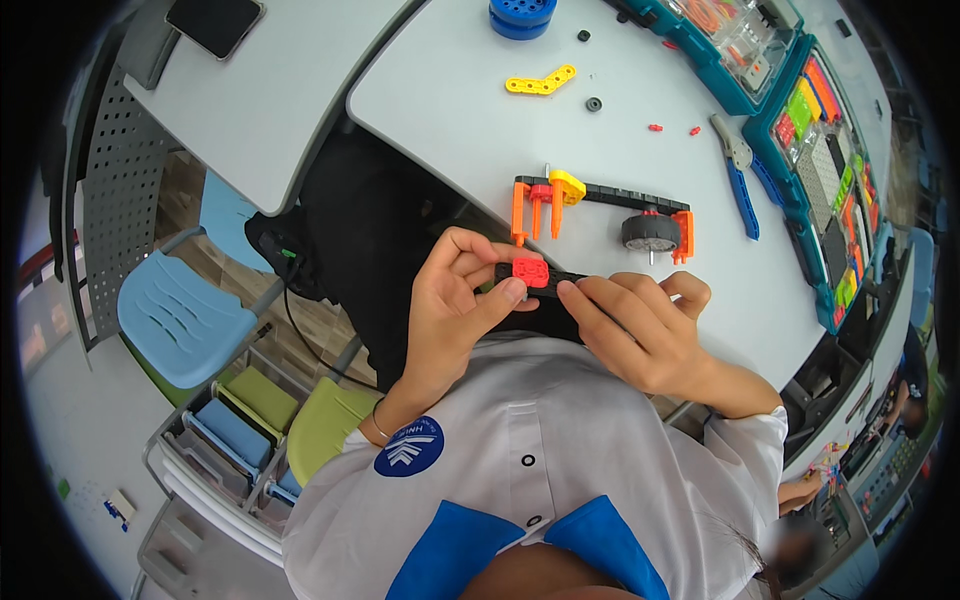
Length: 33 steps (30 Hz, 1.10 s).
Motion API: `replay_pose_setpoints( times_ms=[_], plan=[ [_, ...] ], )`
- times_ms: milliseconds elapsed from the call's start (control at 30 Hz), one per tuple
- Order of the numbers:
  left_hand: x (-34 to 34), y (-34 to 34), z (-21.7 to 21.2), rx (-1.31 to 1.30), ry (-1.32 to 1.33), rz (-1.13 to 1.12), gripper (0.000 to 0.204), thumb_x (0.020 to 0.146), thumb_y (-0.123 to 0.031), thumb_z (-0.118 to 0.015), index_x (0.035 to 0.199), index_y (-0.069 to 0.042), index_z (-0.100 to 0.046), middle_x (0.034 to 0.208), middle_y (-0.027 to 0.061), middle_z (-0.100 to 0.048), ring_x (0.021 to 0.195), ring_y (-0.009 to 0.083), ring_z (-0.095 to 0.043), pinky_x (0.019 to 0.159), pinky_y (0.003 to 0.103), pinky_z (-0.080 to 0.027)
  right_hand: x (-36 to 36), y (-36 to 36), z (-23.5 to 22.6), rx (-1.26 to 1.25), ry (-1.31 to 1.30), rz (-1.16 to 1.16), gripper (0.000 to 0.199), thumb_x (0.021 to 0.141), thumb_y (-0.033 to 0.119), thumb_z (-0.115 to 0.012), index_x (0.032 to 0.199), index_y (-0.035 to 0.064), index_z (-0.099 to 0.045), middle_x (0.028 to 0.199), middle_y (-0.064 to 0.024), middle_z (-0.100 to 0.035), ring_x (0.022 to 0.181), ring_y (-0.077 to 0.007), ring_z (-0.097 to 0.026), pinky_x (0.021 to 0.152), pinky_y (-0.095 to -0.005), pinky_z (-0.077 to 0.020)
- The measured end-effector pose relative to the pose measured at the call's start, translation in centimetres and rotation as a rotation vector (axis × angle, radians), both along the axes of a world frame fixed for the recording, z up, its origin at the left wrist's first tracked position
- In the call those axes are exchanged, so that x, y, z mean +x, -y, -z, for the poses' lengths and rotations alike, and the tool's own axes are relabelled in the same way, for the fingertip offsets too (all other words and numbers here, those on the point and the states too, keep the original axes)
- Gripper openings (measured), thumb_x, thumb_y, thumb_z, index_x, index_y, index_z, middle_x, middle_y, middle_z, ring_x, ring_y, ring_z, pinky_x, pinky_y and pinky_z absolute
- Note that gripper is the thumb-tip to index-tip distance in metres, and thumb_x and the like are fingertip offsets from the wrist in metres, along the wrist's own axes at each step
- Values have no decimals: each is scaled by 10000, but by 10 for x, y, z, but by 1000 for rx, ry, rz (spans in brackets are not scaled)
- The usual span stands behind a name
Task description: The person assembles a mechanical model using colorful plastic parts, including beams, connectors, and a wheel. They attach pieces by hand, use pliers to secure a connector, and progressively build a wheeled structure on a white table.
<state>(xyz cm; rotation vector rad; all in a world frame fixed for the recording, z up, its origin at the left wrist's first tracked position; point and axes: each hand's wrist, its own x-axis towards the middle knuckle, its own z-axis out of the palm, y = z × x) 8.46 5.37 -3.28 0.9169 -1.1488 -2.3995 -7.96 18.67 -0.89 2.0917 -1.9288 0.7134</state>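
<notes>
Between my two hands, just off the table's near edge, is a black toy building beam (568,284) with a red block (530,272) on its left part. My left hand (455,285) grips the left end, its thumb against the red block. Fingers of my right hand (640,325) pinch the beam's right end. Beyond them on the table rests a partly built frame (620,196) of black beams with orange and yellow pieces. A black wheel (650,232) sits at its right end.
On the table lie a yellow angled beam (540,80), a blue wheel (522,15), small connectors, and blue-handled pliers (742,185). A teal parts case (765,120) stands at the right. Blue chairs (180,320) are at the left.
</notes>
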Motion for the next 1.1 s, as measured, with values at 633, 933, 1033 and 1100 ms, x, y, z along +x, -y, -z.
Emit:
replay_pose_setpoints(
  times_ms=[633, 933, 1033, 1100],
  plan=[
    [21, -25, -5, -293, -137, -119, 282, 914, 13, -649, 1165, 58, -528, 1168, 237, -651, 1088, 283, -668, 948, 365, -558, 24, -12, -6, -131, -49, -105, 301, 707, 156, -707, 981, 33, -723, 915, -11, -636, 690, -100, -552, 737, -302, -297],
    [20, -19, -6, -271, -103, -93, 240, 936, -36, -645, 1139, 48, -547, 1167, 230, -663, 1083, 291, -686, 826, 302, -610, 24, -12, -7, -99, -6, -90, 266, 720, 123, -725, 970, 30, -722, 908, -11, -635, 690, -108, -552, 737, -310, -311],
    [16, -16, -7, -256, -54, -74, 234, 933, -39, -651, 1130, 47, -557, 1144, 219, -678, 1059, 272, -697, 812, 288, -609, 19, -13, -8, -51, 18, -98, 264, 735, 123, -737, 981, 31, -716, 921, -10, -635, 707, -113, -556, 730, -316, -315],
    [15, -13, -6, -242, -36, -68, 231, 930, -40, -655, 1125, 46, -565, 1121, 211, -691, 1040, 261, -705, 799, 280, -610, 17, -12, -9, -24, 60, -94, 272, 742, 144, -754, 991, 41, -713, 930, -7, -636, 719, -116, -560, 741, -324, -321]
  ],
)
